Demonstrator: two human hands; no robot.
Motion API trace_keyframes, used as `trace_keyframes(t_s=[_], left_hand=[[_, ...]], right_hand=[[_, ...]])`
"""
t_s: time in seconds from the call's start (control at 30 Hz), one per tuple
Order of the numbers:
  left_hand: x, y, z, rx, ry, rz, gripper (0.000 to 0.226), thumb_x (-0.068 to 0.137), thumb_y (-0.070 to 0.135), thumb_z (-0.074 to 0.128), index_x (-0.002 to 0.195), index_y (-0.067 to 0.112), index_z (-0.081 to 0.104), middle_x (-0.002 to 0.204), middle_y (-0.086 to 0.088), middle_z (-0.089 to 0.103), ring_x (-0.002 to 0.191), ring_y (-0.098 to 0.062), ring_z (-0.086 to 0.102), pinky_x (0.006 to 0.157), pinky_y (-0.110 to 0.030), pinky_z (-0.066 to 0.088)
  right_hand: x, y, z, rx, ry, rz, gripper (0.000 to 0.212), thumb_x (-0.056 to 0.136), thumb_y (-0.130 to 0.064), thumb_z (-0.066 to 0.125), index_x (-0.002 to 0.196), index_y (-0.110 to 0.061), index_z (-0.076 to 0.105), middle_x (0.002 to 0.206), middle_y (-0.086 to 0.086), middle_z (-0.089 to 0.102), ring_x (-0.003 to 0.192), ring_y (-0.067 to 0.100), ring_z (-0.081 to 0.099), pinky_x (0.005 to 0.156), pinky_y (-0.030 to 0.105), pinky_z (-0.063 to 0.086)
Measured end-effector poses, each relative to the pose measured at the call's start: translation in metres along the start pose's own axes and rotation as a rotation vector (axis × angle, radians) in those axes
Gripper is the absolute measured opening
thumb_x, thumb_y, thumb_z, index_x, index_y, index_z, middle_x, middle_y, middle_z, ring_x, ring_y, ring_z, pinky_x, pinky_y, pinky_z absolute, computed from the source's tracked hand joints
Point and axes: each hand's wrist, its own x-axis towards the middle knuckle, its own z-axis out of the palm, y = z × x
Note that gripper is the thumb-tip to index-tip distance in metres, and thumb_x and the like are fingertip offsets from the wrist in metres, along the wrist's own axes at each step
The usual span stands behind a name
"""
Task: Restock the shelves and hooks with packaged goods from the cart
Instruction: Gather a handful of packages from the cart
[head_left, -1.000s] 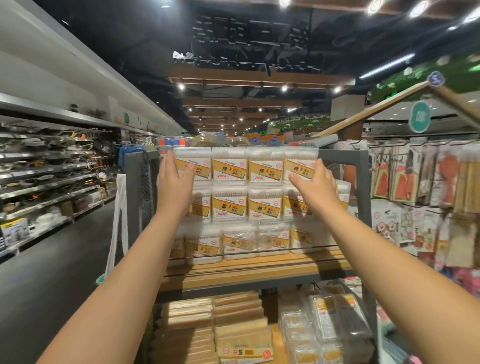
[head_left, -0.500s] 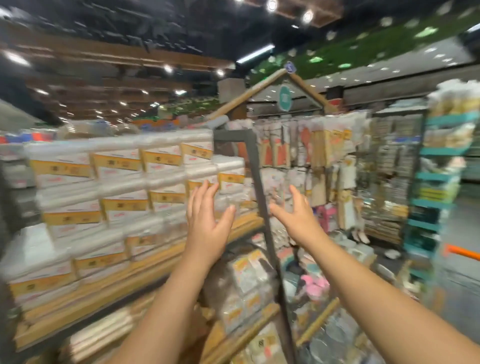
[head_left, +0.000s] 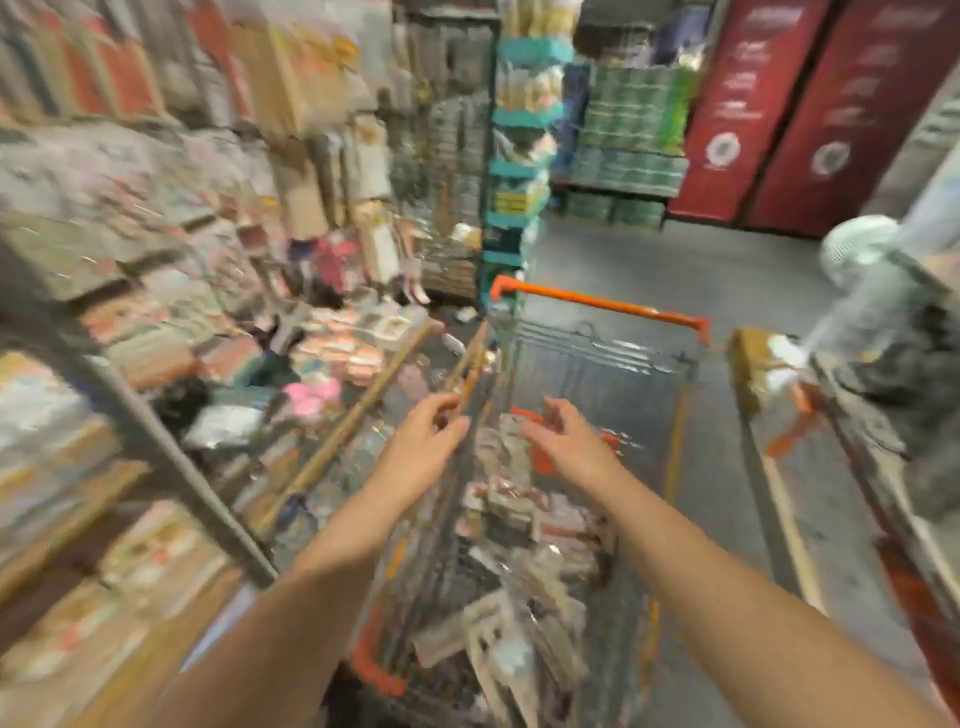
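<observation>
The picture is blurred by motion. A wire shopping cart (head_left: 602, 353) with an orange handle stands in the aisle right in front of me, filled with several flat packaged goods (head_left: 519, 509). Over the cart's near part my left hand (head_left: 421, 441) hovers with loosely bent fingers and holds nothing. Beside it my right hand (head_left: 566, 441) reaches over the packages, fingers relaxed and holding nothing. Both forearms stretch in from the bottom of the view.
On the left runs a shelf unit (head_left: 156, 441) with a grey post, wooden edges and many small packaged goods, with hook displays (head_left: 311, 78) above. A teal rack (head_left: 514, 171) stands behind the cart. Red panels (head_left: 810, 104) line the far wall. Another stand (head_left: 883, 364) is on the right.
My view has swung right and down, away from the stacked cotton-swab boxes to the cart. Both hands left those boxes and now hover over the cart's packages.
</observation>
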Motion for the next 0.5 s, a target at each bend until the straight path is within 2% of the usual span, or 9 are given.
trace_keyframes(t_s=[0.1,0.13,0.2,0.27,0.3,0.33,0.4,0.43,0.5], left_hand=[[-0.001,-0.024,0.073,-0.113,-0.184,-0.118,0.023,0.098,0.002,0.051,0.120,0.005,0.054,0.098,-0.002,0.057,0.076,0.012,0.057,0.074,-0.007,0.041],[-0.003,-0.039,0.094,-0.113,-0.215,-0.170,0.018,0.099,0.006,0.053,0.114,0.014,0.058,0.098,0.000,0.058,0.080,0.010,0.058,0.078,-0.008,0.042],[-0.013,-0.067,0.125,-0.120,-0.282,-0.285,0.013,0.099,0.014,0.055,0.100,0.025,0.060,0.095,0.005,0.062,0.087,0.002,0.061,0.082,-0.010,0.046],[-0.017,-0.100,0.145,-0.092,-0.341,-0.398,0.007,0.099,0.022,0.055,0.099,0.027,0.060,0.096,0.007,0.064,0.090,-0.001,0.063,0.090,-0.022,0.051],[-0.017,-0.115,0.151,-0.060,-0.345,-0.456,0.008,0.099,0.026,0.054,0.100,0.031,0.060,0.099,0.008,0.064,0.096,-0.006,0.063,0.094,-0.030,0.050],[-0.016,-0.129,0.156,-0.058,-0.331,-0.511,0.009,0.100,0.027,0.052,0.099,0.032,0.059,0.101,0.009,0.064,0.100,-0.011,0.062,0.095,-0.034,0.048],[-0.009,-0.158,0.163,-0.063,-0.294,-0.625,0.012,0.100,0.026,0.049,0.105,0.028,0.060,0.104,0.005,0.065,0.098,-0.014,0.061,0.088,-0.035,0.047],[-0.004,-0.172,0.169,-0.060,-0.288,-0.669,0.018,0.100,0.026,0.049,0.114,0.023,0.059,0.108,0.002,0.065,0.096,-0.013,0.061,0.082,-0.033,0.048],[0.009,-0.200,0.178,-0.067,-0.310,-0.740,0.029,0.100,0.028,0.049,0.127,0.017,0.055,0.115,-0.002,0.063,0.093,-0.012,0.061,0.073,-0.028,0.045]], right_hand=[[-0.002,0.074,-0.028,-0.053,-0.037,0.164,0.042,0.093,-0.026,0.065,0.129,-0.008,0.052,0.109,0.001,0.056,0.094,0.014,0.055,0.081,0.027,0.043],[-0.004,0.099,-0.033,-0.064,-0.050,0.227,0.037,0.094,-0.025,0.064,0.125,-0.007,0.055,0.105,0.000,0.057,0.088,0.010,0.056,0.074,0.023,0.042],[-0.012,0.142,-0.036,-0.084,-0.099,0.349,0.016,0.095,-0.022,0.061,0.102,-0.007,0.064,0.086,-0.008,0.063,0.078,0.004,0.058,0.067,0.021,0.039],[-0.014,0.176,-0.031,-0.112,-0.168,0.437,0.022,0.097,-0.021,0.058,0.087,-0.004,0.065,0.075,-0.004,0.064,0.080,0.012,0.061,0.066,0.025,0.036],[-0.013,0.186,-0.027,-0.130,-0.218,0.465,0.027,0.098,-0.024,0.056,0.092,0.000,0.065,0.085,0.007,0.066,0.086,0.022,0.062,0.068,0.028,0.036],[-0.010,0.197,-0.021,-0.131,-0.267,0.482,0.029,0.098,-0.026,0.054,0.099,0.001,0.064,0.105,0.016,0.067,0.098,0.029,0.063,0.070,0.030,0.039],[0.002,0.215,-0.010,-0.114,-0.335,0.501,0.026,0.099,-0.027,0.053,0.100,-0.004,0.064,0.133,0.022,0.056,0.112,0.034,0.060,0.081,0.035,0.046],[0.011,0.225,-0.003,-0.113,-0.351,0.515,0.023,0.098,-0.028,0.053,0.095,-0.008,0.065,0.132,0.023,0.056,0.108,0.032,0.062,0.082,0.037,0.046],[0.033,0.243,0.011,-0.094,-0.375,0.536,0.020,0.098,-0.028,0.055,0.079,-0.021,0.059,0.105,0.013,0.068,0.090,0.014,0.060,0.072,0.032,0.039]])
